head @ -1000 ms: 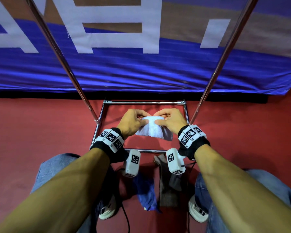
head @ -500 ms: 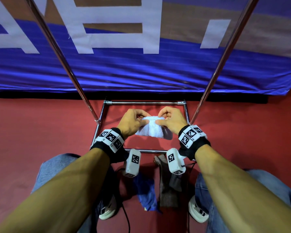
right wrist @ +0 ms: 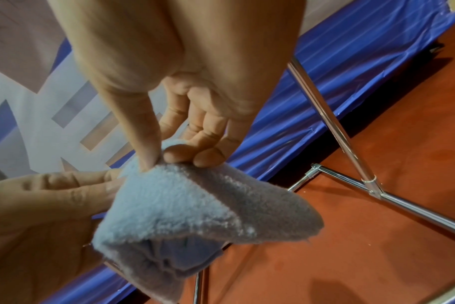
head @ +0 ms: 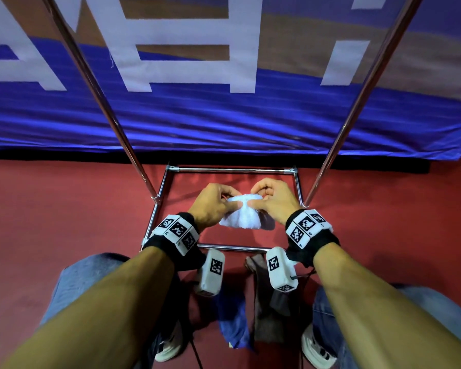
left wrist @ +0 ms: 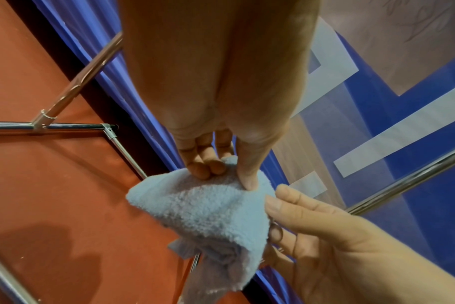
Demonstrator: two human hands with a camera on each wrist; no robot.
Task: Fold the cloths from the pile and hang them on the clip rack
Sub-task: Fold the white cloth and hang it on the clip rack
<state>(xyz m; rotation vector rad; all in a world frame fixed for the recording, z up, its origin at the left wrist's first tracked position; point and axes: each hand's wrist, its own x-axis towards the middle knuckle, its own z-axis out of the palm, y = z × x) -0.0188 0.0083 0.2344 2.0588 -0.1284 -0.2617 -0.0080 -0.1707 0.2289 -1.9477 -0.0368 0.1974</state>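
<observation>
A small fluffy pale blue cloth [head: 241, 219] hangs folded in the air over the rack's chrome floor frame [head: 232, 170]. My left hand [head: 224, 205] pinches its top edge between thumb and fingers, as the left wrist view shows on the cloth [left wrist: 208, 214]. My right hand [head: 258, 202] pinches the same edge right beside it, thumb against fingertips, seen close on the cloth [right wrist: 195, 205] in the right wrist view. The two thumbs nearly touch and the cloth bunches between them. A blue cloth [head: 234, 320] and a grey cloth [head: 266, 310] lie below my wrists, between my feet.
Two slanted chrome poles, the left pole [head: 96, 83] and the right pole [head: 362, 83], rise on either side of my hands. A blue banner [head: 224, 123] fills the back. The floor [head: 64, 209] is red. My knees and shoes sit at the bottom edge.
Both hands have drawn a little closer together and slightly lower. The cloth's top edge is now gathered tighter between the thumbs.
</observation>
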